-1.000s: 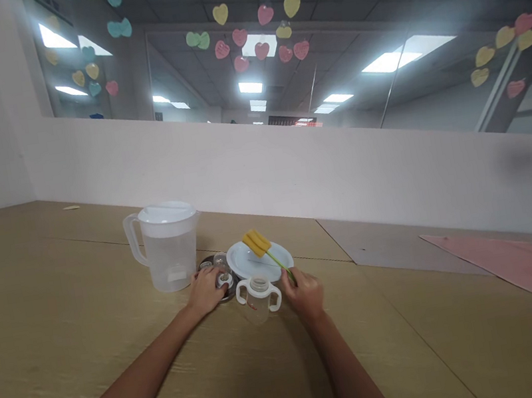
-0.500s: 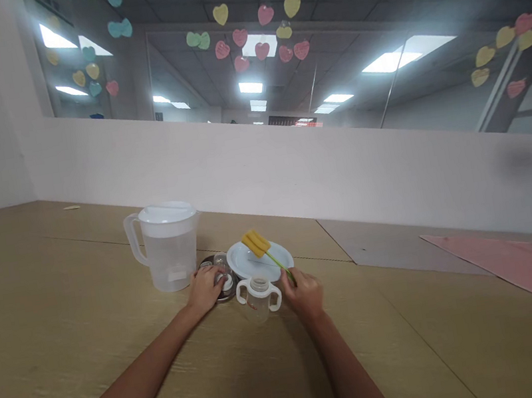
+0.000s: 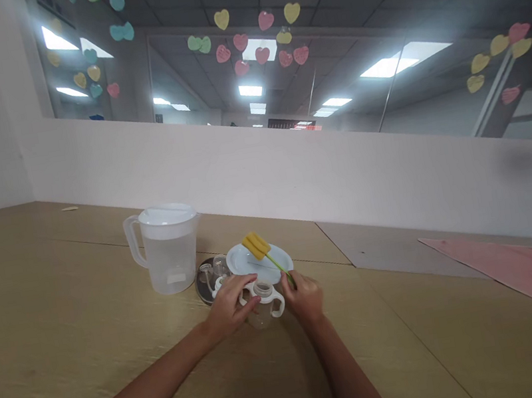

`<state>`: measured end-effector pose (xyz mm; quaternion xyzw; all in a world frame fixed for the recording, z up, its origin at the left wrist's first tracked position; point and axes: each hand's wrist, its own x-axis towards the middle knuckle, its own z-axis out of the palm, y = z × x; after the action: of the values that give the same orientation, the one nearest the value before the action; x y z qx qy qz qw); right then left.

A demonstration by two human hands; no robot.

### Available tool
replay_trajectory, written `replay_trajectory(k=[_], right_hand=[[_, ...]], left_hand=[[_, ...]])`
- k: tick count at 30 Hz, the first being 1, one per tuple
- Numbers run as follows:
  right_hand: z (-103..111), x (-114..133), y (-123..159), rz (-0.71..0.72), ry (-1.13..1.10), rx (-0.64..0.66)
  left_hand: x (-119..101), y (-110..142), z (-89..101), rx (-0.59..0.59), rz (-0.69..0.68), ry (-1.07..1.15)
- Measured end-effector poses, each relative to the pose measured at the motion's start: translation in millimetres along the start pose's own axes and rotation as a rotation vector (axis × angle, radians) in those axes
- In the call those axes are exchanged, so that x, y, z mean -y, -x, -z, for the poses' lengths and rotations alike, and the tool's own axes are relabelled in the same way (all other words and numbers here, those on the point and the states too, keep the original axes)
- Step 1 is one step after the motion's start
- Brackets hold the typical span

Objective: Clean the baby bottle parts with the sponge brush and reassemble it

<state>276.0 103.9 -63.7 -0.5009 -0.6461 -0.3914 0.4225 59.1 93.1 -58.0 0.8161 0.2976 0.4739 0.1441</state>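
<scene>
My left hand (image 3: 232,305) lies across the left handle of a two-handled clear plastic cup (image 3: 263,315), and a small white piece (image 3: 218,286) shows beside its fingers. I cannot tell whether it holds that piece. My right hand (image 3: 305,298) is shut on the green stem of a sponge brush (image 3: 272,262), just right of the cup. The brush's yellow sponge head (image 3: 256,245) rests on a white oval plate (image 3: 238,259). Behind my left hand, a round metal tray (image 3: 203,284) carries a small transparent item (image 3: 219,267).
A lidded plastic water jug (image 3: 170,258) stands left of the tray on the wooden table (image 3: 58,292). A white low wall (image 3: 241,169) runs along the table's far side. A grey board (image 3: 385,249) and a pink board (image 3: 521,276) lie to the right.
My left hand has moved right from the metal tray onto the cup's handle, uncovering the tray. My right hand and the sponge brush stay nearly where they were.
</scene>
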Motion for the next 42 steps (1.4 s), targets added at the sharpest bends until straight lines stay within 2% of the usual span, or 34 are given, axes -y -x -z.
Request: replay_trajectory(k=[5, 10, 16, 20, 22, 25, 28, 30, 32, 37, 42], right_hand=[[2, 1, -2, 0.010, -0.015, 0.003], [1, 1, -2, 0.003, 0.000, 0.004], [1, 2, 0, -0.019, -0.020, 0.025], [3, 4, -1, -0.028, -0.020, 0.035], [4, 5, -1, -0.048, -0.057, 0.028], [7, 5, -4, -0.135, -0.152, -0.020], [15, 6, -9, -0.232, -0.245, -0.083], [20, 7, -13, -0.204, -0.304, -0.108], [24, 9, -16, -0.088, -0.352, -0.119], [24, 18, -21, 0.228, -0.344, -0.120], [22, 20, -23, 0.303, -0.261, -0.073]], left_hand=[[-5, 2, -10.2, 0.014, 0.127, 0.180], [0, 1, -16.5, 0.106, 0.221, 0.229], [8, -2, -20.9, 0.198, 0.393, 0.450], [3, 0, -20.8, 0.304, 0.427, 0.648], [-1, 3, -19.6, 0.305, 0.394, 0.652], [-7, 4, -15.3, 0.163, 0.266, 0.430], [-6, -1, -6.5, -0.135, 0.179, 0.169], [-1, -7, 1.9, -0.314, 0.141, 0.030], [6, -12, 10.9, -0.432, 0.112, -0.062], [25, -21, 28.5, -0.589, 0.152, -0.169], [28, -27, 40.3, -0.641, 0.122, -0.287]])
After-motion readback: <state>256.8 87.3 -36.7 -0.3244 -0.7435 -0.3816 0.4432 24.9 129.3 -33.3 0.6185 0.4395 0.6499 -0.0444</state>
